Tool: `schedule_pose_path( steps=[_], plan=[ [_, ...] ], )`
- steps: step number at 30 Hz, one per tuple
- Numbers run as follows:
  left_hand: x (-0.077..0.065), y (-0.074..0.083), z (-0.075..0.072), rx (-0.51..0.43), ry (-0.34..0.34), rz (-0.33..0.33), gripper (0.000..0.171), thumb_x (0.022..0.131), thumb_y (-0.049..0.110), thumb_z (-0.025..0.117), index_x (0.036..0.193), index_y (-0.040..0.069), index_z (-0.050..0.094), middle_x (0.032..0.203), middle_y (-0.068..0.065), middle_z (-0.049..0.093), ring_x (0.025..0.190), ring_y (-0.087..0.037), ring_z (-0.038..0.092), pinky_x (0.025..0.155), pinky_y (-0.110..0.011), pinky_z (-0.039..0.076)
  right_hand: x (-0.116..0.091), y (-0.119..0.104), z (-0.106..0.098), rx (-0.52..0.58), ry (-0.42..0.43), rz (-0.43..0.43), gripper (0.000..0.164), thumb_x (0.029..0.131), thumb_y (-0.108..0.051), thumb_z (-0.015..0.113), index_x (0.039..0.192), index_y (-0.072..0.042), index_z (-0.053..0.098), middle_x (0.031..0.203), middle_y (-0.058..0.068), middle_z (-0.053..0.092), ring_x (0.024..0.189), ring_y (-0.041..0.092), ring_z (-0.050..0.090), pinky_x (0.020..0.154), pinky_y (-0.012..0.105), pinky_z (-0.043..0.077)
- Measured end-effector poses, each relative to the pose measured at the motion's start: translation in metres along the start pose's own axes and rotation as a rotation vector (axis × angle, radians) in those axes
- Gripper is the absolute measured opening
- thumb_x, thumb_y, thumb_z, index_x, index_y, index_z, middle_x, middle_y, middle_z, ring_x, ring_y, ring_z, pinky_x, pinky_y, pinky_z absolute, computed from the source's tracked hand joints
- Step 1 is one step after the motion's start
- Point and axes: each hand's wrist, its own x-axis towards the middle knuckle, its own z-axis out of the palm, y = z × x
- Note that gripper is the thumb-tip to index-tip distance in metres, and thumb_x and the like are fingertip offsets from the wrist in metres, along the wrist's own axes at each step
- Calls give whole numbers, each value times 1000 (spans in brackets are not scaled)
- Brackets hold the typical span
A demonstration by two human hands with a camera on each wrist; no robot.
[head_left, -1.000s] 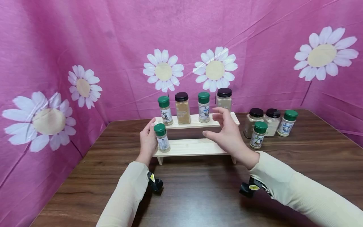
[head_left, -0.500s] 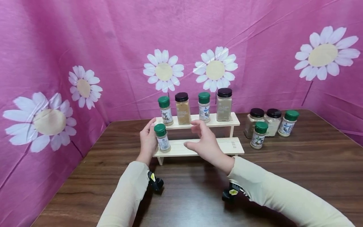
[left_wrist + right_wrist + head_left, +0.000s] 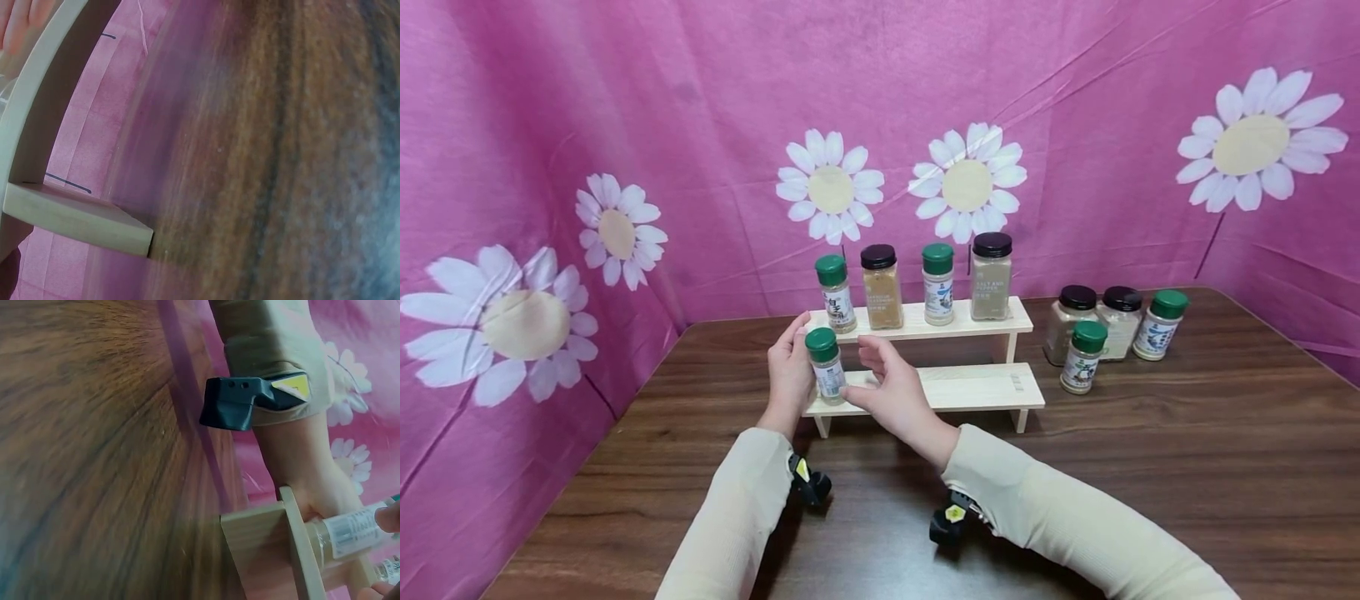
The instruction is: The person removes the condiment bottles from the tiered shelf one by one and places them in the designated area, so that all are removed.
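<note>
A small seasoning jar with a green cap (image 3: pixel 828 371) stands upright at the left end of the lower step of a pale wooden rack (image 3: pixel 977 388). My left hand (image 3: pixel 788 373) holds the rack's left end, its fingertips at the upper step and partly hidden behind the jar. My right hand (image 3: pixel 898 396) is just right of the jar with thumb and fingers spread apart. Its thumb overlaps the jar's lower right edge in the head view. In the right wrist view the jar's label (image 3: pixel 356 534) shows beside that thumb (image 3: pixel 389 519).
On the upper step stand a green-capped jar (image 3: pixel 836 293), a brown seasoning jar (image 3: pixel 882 287), another green-capped jar (image 3: pixel 937 285) and a salt-and-pepper jar (image 3: pixel 992 277). Several more jars, including a green-capped one (image 3: pixel 1083 358), stand on the wooden table (image 3: pixel 1187 467) at right. A pink curtain (image 3: pixel 715 125) hangs behind.
My right hand has moved left along the front of the rack, from its right end to beside the jar on the lower step. My left hand has stayed in place.
</note>
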Motion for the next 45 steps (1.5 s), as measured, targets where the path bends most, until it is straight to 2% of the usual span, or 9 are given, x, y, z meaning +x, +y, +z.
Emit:
schedule_pose_path(
  steps=[7, 16, 21, 25, 28, 34, 41, 45],
  plan=[
    [0, 1, 0, 11, -2, 19, 34, 98, 9, 42, 129, 2, 54, 129, -16, 54, 93, -3, 56, 82, -14, 49, 2, 5, 15, -19, -17, 5, 65, 74, -9, 75, 132, -11, 46, 131, 13, 54, 122, 24, 49, 103, 39, 41],
    [2, 2, -1, 30, 1, 54, 34, 97, 8, 42, 128, 2, 55, 128, -14, 56, 96, -4, 56, 84, -16, 49, 3, 8, 28, -29, -24, -40, 61, 76, -7, 72, 131, -5, 47, 126, 16, 56, 117, 25, 53, 101, 36, 44],
    [2, 2, -2, 60, -8, 51, 34, 97, 9, 42, 128, 5, 56, 128, -12, 56, 101, -8, 56, 89, -21, 48, 3, 8, 33, -98, -6, -49, 60, 75, -10, 73, 130, -7, 47, 123, 13, 59, 114, 22, 55, 100, 36, 45],
    [0, 3, -3, 126, -11, 53, 34, 98, 11, 42, 128, 6, 56, 131, -10, 55, 111, -13, 52, 96, -29, 45, 2, 8, 37, -175, 21, -44, 61, 74, -15, 76, 127, -9, 47, 118, 12, 61, 107, 22, 58, 93, 38, 49],
    [-1, 3, -4, 154, -9, 61, 34, 97, 11, 42, 128, 6, 56, 130, -10, 55, 111, -16, 52, 96, -31, 45, 3, 7, 39, -218, 44, -53, 61, 72, -16, 78, 124, -9, 48, 113, 11, 62, 101, 22, 59, 87, 39, 50],
    [0, 2, -4, 133, -10, 62, 34, 97, 12, 42, 128, 7, 56, 129, -9, 56, 110, -15, 53, 93, -28, 46, 7, 6, 42, -282, 79, -77, 55, 71, -15, 79, 117, -7, 51, 108, 10, 62, 97, 23, 59, 84, 37, 50],
    [1, 1, -4, 105, -15, 46, 34, 98, 11, 42, 128, 7, 56, 130, -10, 55, 113, -17, 52, 97, -31, 45, 8, 8, 41, -311, 76, -98, 51, 71, -17, 80, 114, -7, 54, 105, 9, 63, 95, 21, 60, 82, 35, 52],
    [2, 0, -5, 112, -13, 49, 34, 97, 11, 42, 128, 6, 56, 131, -9, 54, 112, -12, 52, 95, -25, 46, 8, 11, 40, -295, 86, -116, 52, 72, -15, 78, 116, -7, 54, 106, 9, 64, 94, 21, 61, 82, 34, 52]
  ],
)
